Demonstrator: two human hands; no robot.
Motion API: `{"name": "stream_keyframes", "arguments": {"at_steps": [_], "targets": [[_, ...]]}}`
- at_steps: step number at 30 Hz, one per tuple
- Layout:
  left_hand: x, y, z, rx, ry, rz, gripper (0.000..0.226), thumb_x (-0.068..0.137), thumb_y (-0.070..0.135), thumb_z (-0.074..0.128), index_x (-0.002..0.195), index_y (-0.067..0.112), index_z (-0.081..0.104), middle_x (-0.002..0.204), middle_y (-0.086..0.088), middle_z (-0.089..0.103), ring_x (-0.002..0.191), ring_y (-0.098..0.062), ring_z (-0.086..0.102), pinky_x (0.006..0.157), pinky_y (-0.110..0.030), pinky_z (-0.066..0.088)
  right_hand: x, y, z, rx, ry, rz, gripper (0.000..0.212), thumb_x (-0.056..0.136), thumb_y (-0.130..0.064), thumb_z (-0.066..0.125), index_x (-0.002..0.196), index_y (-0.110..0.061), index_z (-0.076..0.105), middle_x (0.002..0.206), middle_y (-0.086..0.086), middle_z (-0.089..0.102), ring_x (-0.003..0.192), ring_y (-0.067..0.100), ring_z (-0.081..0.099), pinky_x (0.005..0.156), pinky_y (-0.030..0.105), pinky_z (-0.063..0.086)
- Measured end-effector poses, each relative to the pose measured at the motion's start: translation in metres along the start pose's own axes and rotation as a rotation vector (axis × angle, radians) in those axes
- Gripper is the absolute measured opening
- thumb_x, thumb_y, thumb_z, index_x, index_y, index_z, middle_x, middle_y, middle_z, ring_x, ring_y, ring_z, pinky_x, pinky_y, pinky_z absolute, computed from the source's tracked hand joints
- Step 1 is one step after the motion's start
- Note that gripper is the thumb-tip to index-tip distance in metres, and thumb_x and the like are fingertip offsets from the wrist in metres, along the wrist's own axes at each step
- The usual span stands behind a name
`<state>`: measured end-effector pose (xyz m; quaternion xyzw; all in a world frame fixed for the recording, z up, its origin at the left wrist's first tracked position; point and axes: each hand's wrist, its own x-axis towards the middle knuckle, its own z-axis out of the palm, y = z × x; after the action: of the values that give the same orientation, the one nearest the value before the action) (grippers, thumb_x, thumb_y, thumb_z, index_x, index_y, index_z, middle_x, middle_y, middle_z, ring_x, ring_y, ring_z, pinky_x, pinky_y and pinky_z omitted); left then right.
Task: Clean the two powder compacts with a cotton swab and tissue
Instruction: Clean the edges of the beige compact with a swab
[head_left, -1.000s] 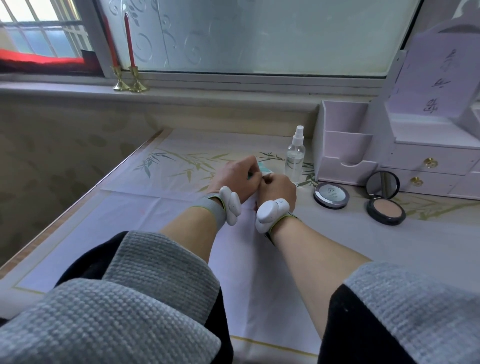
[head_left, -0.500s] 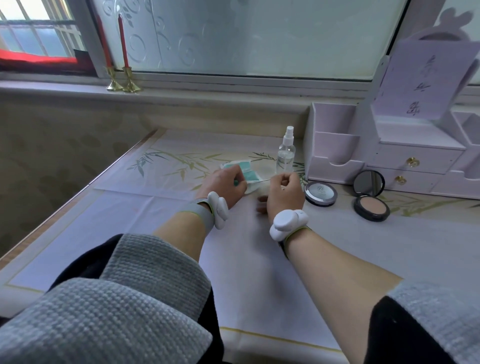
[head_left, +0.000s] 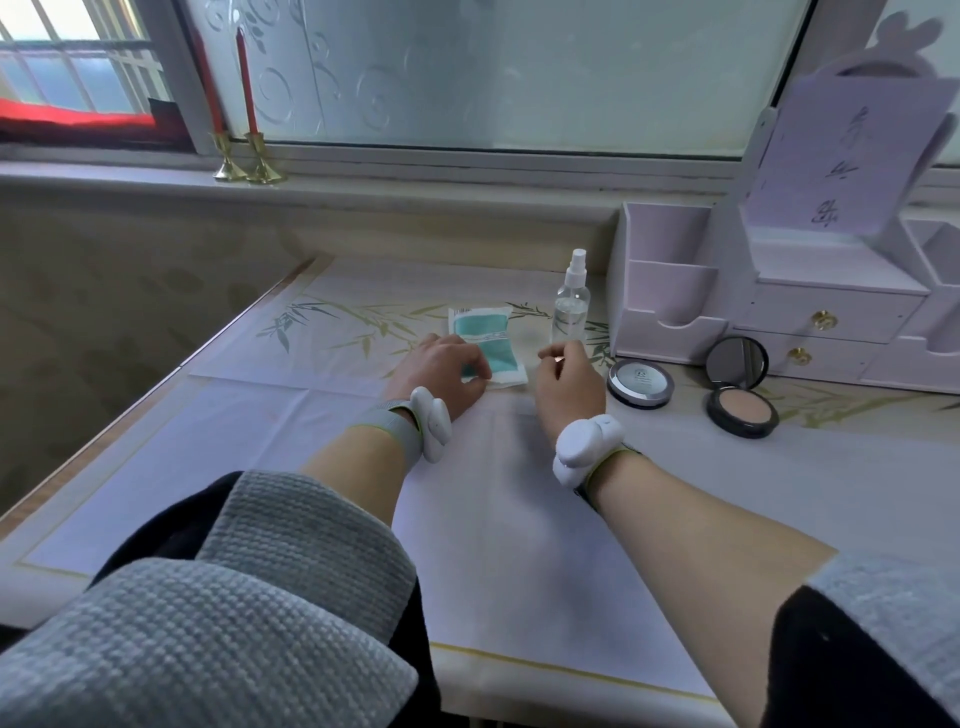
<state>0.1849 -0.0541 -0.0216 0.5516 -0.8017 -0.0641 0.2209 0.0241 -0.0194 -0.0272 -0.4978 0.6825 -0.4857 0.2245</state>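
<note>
Bottle (head_left: 570, 306) stands just beyond the right hand (head_left: 569, 384), whose fingertips (head_left: 551, 355) pinch together, on what I cannot tell; a reach could topple it. The left hand (head_left: 441, 366) pinches the packet (head_left: 485, 332).

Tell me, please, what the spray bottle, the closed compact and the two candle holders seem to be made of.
Spray bottle: probably clear plastic, since the surface behind shows through it; its pump head is opaque white. Closed compact: glossy silver lid with a bright rim, either metal or metallised plastic; the look leaves it open. Candle holders: polished brass-coloured metal, with golden gleams.
</note>
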Motion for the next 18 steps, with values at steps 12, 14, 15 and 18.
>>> {"name": "stream_keyframes", "arguments": {"at_steps": [12,14,15,18], "targets": [[-0.009,0.006,-0.004,-0.008,-0.002,-0.048,0.017,0.085,0.031,0.064,0.097,0.032,0.076,0.11,0.008,0.067,0.101,-0.021,0.062,0.085,-0.034,0.052,-0.008,-0.002,-0.005,-0.764,-0.346,-0.428,0.034,0.099,-0.032,0.033,0.122,-0.043,0.055,0.108,0.006,0.069,0.099,0.031,0.063,0.07,0.033,0.038],[-0.01,0.007,-0.005,-0.001,-0.013,-0.053,0.017,0.085,0.032,0.064,0.097,0.033,0.076,0.111,0.007,0.067,0.102,-0.021,0.062,0.086,-0.035,0.052,-0.009,-0.002,-0.006,-0.757,-0.342,-0.42,0.035,0.098,-0.032,0.035,0.123,-0.044,0.057,0.108,0.005,0.069,0.099,0.032,0.062,0.07,0.033,0.038],[-0.011,0.008,-0.005,-0.005,-0.011,-0.058,0.017,0.086,0.032,0.063,0.097,0.033,0.076,0.111,0.008,0.067,0.102,-0.021,0.062,0.086,-0.035,0.052,-0.01,-0.002,-0.007,-0.759,-0.338,-0.414,0.034,0.098,-0.033,0.035,0.122,-0.043,0.058,0.109,0.005,0.069,0.1,0.032,0.062,0.071,0.033,0.038],[-0.013,0.008,-0.004,-0.021,0.001,-0.083,0.018,0.087,0.031,0.062,0.099,0.033,0.075,0.114,0.007,0.066,0.105,-0.021,0.061,0.086,-0.033,0.05,-0.012,-0.003,-0.008,-0.765,-0.338,-0.383,0.033,0.098,-0.035,0.037,0.12,-0.041,0.061,0.111,0.004,0.068,0.102,0.031,0.062,0.074,0.034,0.04]]}}
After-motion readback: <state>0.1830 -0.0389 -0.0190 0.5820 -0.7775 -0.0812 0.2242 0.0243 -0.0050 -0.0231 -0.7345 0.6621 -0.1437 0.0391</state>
